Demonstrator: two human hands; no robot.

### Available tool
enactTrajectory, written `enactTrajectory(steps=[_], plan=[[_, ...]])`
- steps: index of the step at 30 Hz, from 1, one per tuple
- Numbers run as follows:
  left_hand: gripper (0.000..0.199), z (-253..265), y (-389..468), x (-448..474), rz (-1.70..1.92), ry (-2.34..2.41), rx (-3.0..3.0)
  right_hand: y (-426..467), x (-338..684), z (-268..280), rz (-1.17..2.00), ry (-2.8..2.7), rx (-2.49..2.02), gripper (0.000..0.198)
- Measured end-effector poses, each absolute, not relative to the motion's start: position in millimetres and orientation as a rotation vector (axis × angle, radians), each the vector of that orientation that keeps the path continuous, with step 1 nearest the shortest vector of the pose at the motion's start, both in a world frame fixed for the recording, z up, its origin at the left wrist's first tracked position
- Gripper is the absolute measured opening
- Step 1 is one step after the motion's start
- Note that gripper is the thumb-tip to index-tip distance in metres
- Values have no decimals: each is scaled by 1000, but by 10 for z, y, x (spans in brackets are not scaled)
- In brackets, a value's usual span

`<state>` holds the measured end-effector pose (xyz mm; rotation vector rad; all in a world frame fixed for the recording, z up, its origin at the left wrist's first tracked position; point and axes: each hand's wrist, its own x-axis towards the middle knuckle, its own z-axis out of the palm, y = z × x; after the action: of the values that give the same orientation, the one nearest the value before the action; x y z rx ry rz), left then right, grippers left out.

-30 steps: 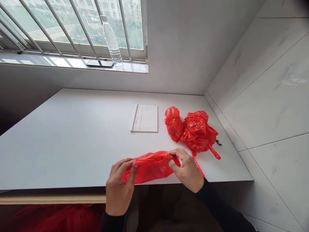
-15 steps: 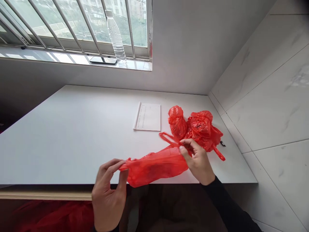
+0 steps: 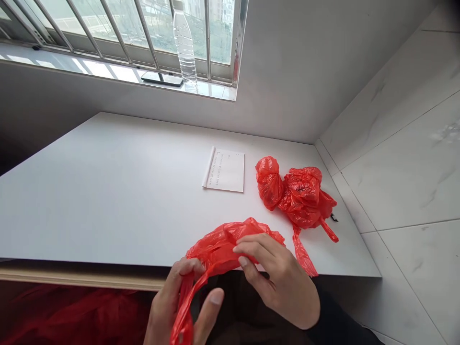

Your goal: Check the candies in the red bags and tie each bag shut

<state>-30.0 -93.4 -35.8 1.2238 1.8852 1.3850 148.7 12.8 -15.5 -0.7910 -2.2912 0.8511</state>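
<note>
A red plastic bag lies crumpled between my hands at the desk's front edge. The fingers of my left hand curl over its gathered left end, and a strap-like part hangs down past the thumb, which stands apart. Against the bag's right part rests my right hand, its fingers stretched out and the thumb apart below them. Just beyond are a knotted red bundle and a larger crumpled red bag bundle; their contents are hidden. One red strip from the larger bundle trails to the desk edge.
An open notepad lies on the white desk. On the windowsill are a phone and a clear water bottle. Dark red material shows below the wooden edge at lower left. A tiled wall borders the right side.
My left hand has moved right and my right hand down, closer together. The bag, stretched out before, is now bunched up, and my right hand has let go of its handle.
</note>
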Motion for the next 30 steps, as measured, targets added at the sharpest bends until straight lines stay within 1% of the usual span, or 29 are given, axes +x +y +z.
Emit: enactTrajectory(steps=[3, 6, 9, 12, 14, 15, 16, 19, 21, 24, 27, 30], plan=[[20, -383, -938, -278, 1438, 1890, 1117, 212, 1506, -290, 796, -2434, -1017, 17], [21, -404, -947, -290, 1529, 1915, 915, 250, 1551, -288, 673, -2457, -1207, 20], [25, -376, -957, -298, 1514, 1970, 835, 192, 1572, -103, 640, -2267, -1155, 17], [42, -303, -944, -255, 1469, 1939, 778, 77, 1526, 84, 850, -2128, -891, 18], [49, -241, -921, -199, 1421, 1946, 722, 34, 1463, 79, 1021, -2247, -786, 17], [48, -213, -908, -169, 1399, 1977, 711, 36, 1429, 26, 1040, -2363, -793, 18], [46, -192, -896, -144, 1374, 2015, 718, 54, 1400, -53, 994, -2504, -840, 20], [35, -196, -884, -107, 1326, 2108, 818, 172, 1354, -353, 671, -2804, -1059, 28], [30, -263, -896, -115, 1320, 2110, 879, 255, 1357, -515, 589, -2850, -1121, 30], [28, -412, -924, -146, 1322, 2053, 948, 320, 1367, -643, 567, -2853, -1121, 34], [29, -515, -921, -165, 1328, 2035, 979, 325, 1368, -690, 542, -2842, -1143, 23], [30, -495, -871, -160, 1359, 2063, 967, 318, 1399, -707, 528, -2815, -1165, 15]])
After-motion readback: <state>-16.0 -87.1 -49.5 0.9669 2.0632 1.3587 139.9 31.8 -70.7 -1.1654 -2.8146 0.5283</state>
